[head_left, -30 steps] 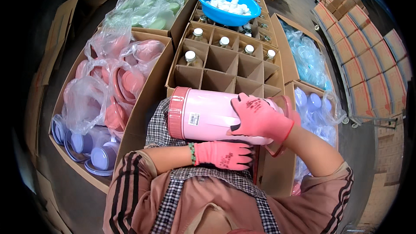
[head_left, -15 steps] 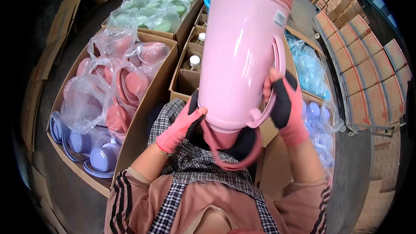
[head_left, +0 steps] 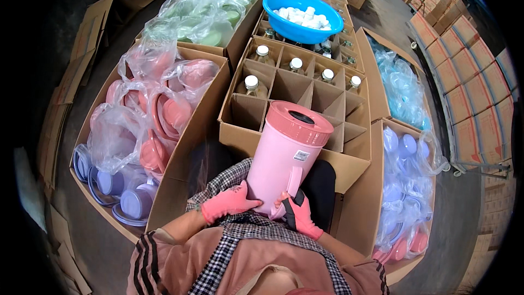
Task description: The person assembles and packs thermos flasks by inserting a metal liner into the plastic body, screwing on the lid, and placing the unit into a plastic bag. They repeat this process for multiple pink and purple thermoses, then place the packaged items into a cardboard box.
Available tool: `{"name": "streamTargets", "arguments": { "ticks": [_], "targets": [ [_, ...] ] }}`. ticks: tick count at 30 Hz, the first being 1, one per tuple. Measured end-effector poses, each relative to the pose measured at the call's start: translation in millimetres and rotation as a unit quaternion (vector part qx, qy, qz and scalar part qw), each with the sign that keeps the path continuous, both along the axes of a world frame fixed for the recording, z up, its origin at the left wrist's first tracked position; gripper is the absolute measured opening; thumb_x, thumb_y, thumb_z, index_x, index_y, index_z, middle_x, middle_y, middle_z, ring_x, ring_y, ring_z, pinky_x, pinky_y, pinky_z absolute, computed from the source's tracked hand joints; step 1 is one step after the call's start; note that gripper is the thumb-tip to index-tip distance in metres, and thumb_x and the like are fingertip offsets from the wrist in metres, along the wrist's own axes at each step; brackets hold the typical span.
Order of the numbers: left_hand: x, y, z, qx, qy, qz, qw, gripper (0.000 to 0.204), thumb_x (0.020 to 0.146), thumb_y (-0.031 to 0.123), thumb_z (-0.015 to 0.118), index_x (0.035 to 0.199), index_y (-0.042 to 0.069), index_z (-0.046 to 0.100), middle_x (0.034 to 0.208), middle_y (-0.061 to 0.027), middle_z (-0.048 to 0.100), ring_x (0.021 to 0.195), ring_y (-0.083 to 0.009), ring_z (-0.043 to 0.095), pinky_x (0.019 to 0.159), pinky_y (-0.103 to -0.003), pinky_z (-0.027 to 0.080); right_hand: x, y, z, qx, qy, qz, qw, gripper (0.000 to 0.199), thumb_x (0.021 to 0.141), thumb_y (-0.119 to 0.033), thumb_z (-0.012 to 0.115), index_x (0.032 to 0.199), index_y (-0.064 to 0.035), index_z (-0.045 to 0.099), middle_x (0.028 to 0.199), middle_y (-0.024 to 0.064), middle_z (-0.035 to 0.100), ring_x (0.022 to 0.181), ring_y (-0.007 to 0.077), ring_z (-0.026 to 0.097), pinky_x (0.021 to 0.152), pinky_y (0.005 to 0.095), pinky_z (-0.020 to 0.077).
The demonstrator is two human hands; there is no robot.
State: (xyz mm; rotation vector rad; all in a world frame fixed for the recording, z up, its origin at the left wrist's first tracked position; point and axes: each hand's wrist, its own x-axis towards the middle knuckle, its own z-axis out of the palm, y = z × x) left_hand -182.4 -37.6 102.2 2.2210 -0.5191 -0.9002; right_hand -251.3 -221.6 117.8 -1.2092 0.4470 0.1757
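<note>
I grip the lidded pink jug (head_left: 285, 155) upright in both gloved hands, left hand (head_left: 228, 202) and right hand (head_left: 299, 214), at the divided carton's (head_left: 240, 141) near edge, most cells unfilled.

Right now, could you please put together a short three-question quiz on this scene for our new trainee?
1. True or false: the pink jug stands upright with its lid on.
2. Which hand is at the jug's handle? A) left hand B) right hand
3. Fill in: the blue basin holds white ____.

Key:
1. True.
2. B; the left hand presses on the jug's lower body.
3. Caps; the basin rests on the divided carton of capped bottles.
</note>
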Motion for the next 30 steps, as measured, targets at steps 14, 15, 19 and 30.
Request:
{"name": "streamTargets", "arguments": {
  "ticks": [14,15,19,30],
  "targets": [
    [53,-82,120,-0.136,-0.496,0.004,0.857,0.068,0.065,0.041,0.059,0.116,0.0,0.041,0.128,-0.0289,0.024,0.121,-0.0459,0.017,0.097,-0.051,0.019,169,-103,3,0.215,-0.051,-0.072,0.973,0.053,0.086,-0.04,0.044,0.122,-0.0008,0.037,0.121,0.0081,0.043,0.111,0.0212,0.041,0.095,0.0337,0.0322],
    [53,-76,116,-0.162,-0.495,-0.033,0.853,0.074,0.058,0.045,0.061,0.111,-0.002,0.042,0.126,-0.0288,0.026,0.119,-0.0498,0.016,0.094,-0.06,0.015,179,-100,15,0.232,-0.021,-0.031,0.972,0.053,0.086,-0.04,0.044,0.122,-0.0011,0.038,0.122,0.0071,0.042,0.112,0.0206,0.041,0.096,0.0334,0.0313],
    [134,-47,80,-0.272,-0.351,0.16,0.882,0.049,0.07,0.024,0.054,0.11,-0.003,0.042,0.121,-0.0268,0.033,0.109,-0.0467,0.031,0.092,-0.05,0.027,142,-46,42,-0.016,-0.231,-0.109,0.967,0.053,0.088,-0.043,0.038,0.119,0.0003,0.039,0.122,0.0111,0.041,0.113,0.0202,0.037,0.097,0.0335,0.0272],
    [101,-66,79,-0.254,-0.492,0.178,0.813,0.044,0.069,0.018,0.056,0.103,-0.007,0.044,0.11,-0.0294,0.039,0.102,-0.0473,0.036,0.089,-0.053,0.027,167,-73,36,-0.086,-0.16,-0.027,0.983,0.056,0.088,-0.043,0.037,0.121,0.0019,0.037,0.12,0.0126,0.043,0.105,0.0177,0.045,0.093,0.0296,0.0331]
  ]
}}
